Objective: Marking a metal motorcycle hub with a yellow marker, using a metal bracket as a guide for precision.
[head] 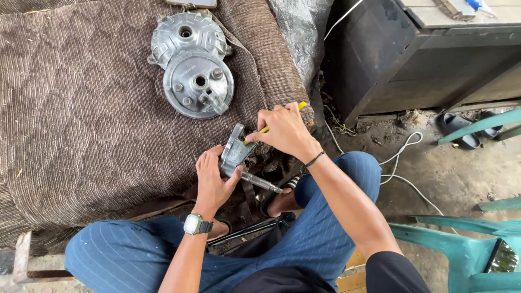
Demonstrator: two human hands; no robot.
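I see my left hand (210, 176) clamped around a grey metal bracket (234, 152) at the mat's (81, 108) edge, its shaft running toward four o'clock, while my right hand (285, 130), at two o'clock, pinches a yellow tool (267, 128) touching it.

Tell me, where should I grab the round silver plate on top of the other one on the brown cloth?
Probably by the outer rim of the top round silver plate, coming from above with fingers on opposite edges. Its face is crowded with bolts and a raised lever, while the rim is smooth. It lies flat, overlapping the other silver plate on the brown cloth.
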